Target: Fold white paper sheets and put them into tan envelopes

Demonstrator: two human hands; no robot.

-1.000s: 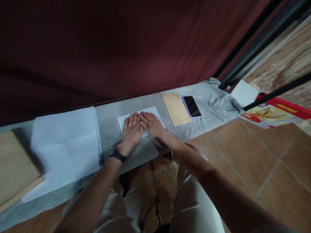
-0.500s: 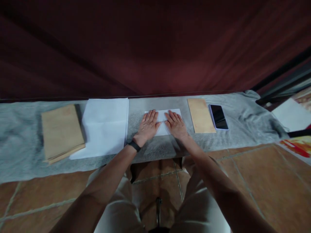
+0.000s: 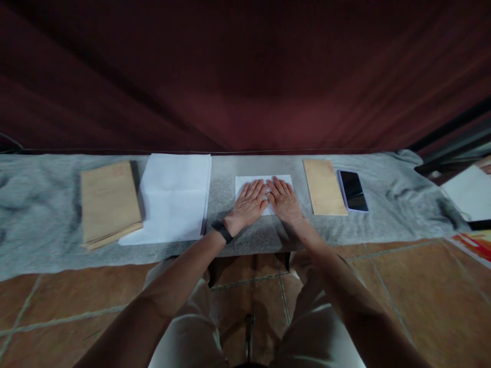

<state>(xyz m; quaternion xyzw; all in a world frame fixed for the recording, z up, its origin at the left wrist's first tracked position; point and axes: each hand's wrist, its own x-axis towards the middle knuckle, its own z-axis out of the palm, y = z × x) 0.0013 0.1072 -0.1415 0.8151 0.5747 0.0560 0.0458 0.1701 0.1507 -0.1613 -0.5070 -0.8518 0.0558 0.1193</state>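
Note:
A folded sheet of white paper lies on the grey cloth in front of me. My left hand rests flat on it, fingers stretched out. Beside it, my right hand also presses flat on the paper, its fingers slightly spread. The two hands nearly touch at the thumbs and hide most of the sheet. To the right lies a brown envelope. Left of my hands is a stack of larger white sheets with a crease across the top one.
A stack of brown envelopes overlaps the white sheets at the far left. A phone in a pale purple case lies right of the single envelope. The grey cloth covers the narrow bench, and a dark red curtain hangs behind it.
My hands have come closer together over the folded paper, the left one sliding inward to the right. The whole view has shifted slightly.

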